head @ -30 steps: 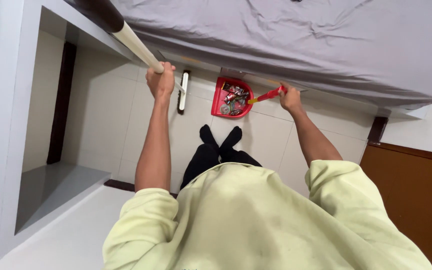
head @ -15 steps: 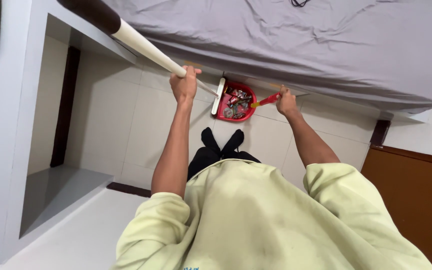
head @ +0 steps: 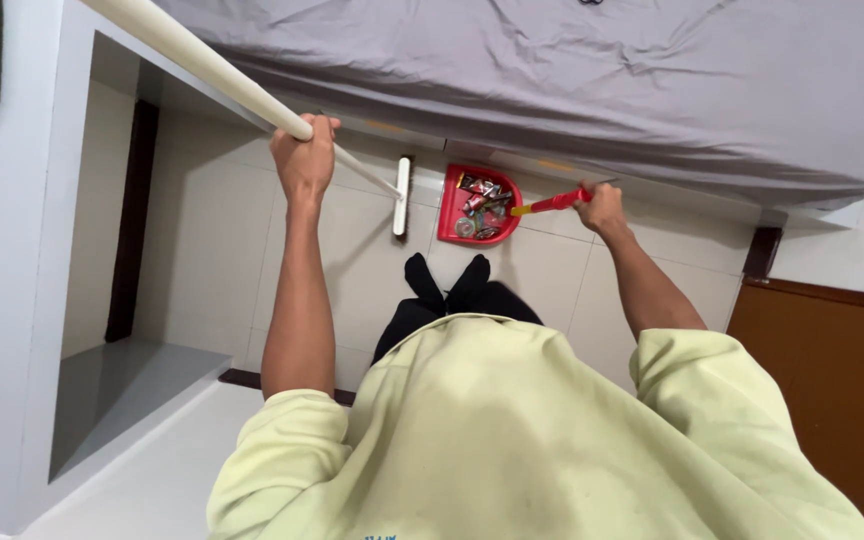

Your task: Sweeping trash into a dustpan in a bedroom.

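Already the right hand (head: pixel 604 207) is closed around the red handle (head: pixel 553 203) of a red dustpan (head: pixel 476 206) resting on the tiled floor (head: pixel 222 250) beside the bed (head: pixel 552 80), its tray heaped with wrappers and scraps. Meanwhile the left hand (head: pixel 302 155) grips the pale broom pole (head: pixel 192 65), the broom head (head: pixel 402 197) standing just beside the pan's open edge. Most litter appears gathered, and what seems left is a last sweep and lifting the pan.

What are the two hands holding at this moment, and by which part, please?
The left hand grips the broom partway down its pale pole; the right hand holds the red dustpan by its handle's end.
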